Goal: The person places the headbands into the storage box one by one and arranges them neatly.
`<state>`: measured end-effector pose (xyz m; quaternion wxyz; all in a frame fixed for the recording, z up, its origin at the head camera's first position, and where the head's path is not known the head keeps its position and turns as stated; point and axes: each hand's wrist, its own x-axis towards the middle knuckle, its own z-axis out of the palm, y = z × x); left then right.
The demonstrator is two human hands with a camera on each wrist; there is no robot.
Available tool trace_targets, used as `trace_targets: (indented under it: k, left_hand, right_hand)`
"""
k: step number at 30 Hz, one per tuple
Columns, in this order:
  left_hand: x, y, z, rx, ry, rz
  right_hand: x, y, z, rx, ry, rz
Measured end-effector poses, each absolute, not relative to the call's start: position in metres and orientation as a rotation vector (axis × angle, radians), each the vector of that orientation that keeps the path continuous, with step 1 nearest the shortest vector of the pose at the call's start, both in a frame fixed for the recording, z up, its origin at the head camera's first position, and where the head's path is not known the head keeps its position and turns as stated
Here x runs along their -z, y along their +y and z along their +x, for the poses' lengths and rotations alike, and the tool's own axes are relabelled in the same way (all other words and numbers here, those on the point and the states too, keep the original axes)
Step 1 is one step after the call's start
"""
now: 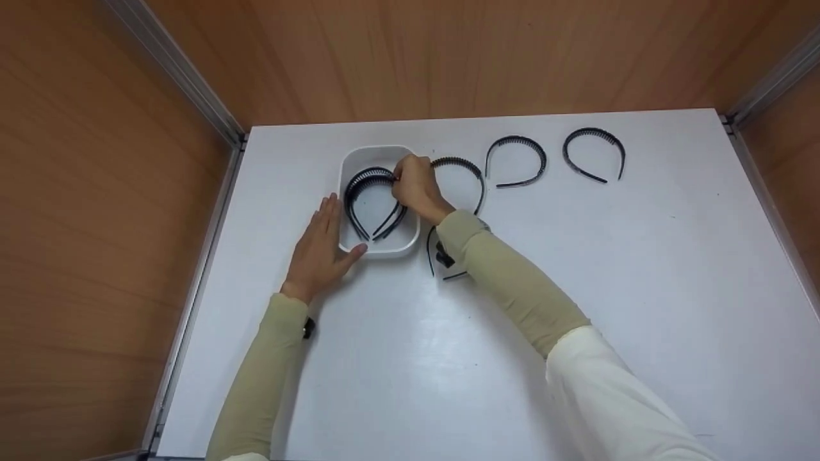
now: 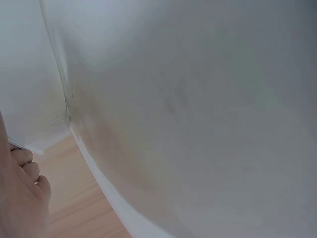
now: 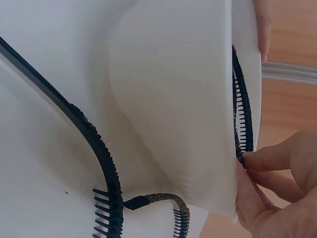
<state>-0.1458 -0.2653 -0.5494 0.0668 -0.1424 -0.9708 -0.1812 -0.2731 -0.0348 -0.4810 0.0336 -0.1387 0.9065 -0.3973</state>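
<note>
In the head view, several black toothed headbands [image 1: 349, 195] lie stacked inside a white square tub [image 1: 391, 254]. My right hand [image 1: 418, 187] reaches over the tub's right rim and pinches one headband near its curve. The right wrist view shows thumb and fingertips on that headband [image 3: 242, 109], just above the rim. My left hand [image 1: 317, 253] lies along the tub's left side, fingers extended and thumb at the near corner. In the left wrist view, the tub's pale wall [image 2: 188, 119] fills most of the picture.
Right of the tub lies another headband [image 1: 474, 169], partly behind my right hand. One more headband [image 1: 430, 256] shows under my right forearm. Two headbands, one nearer [image 1: 544, 160] and one farther right [image 1: 623, 153], lie toward the back. Wooden panels [image 1: 448, 57] enclose the white table [image 1: 410, 384].
</note>
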Motion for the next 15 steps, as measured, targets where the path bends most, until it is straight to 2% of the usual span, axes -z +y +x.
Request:
trace_targets:
  k: [15]
  left_hand:
    - [0.5502, -0.2655, -0.1473, 0.537, -2.897, -0.449]
  right_hand:
    - [0.4773, -0.0348, -0.2705, 1.122, 2.787, -0.505]
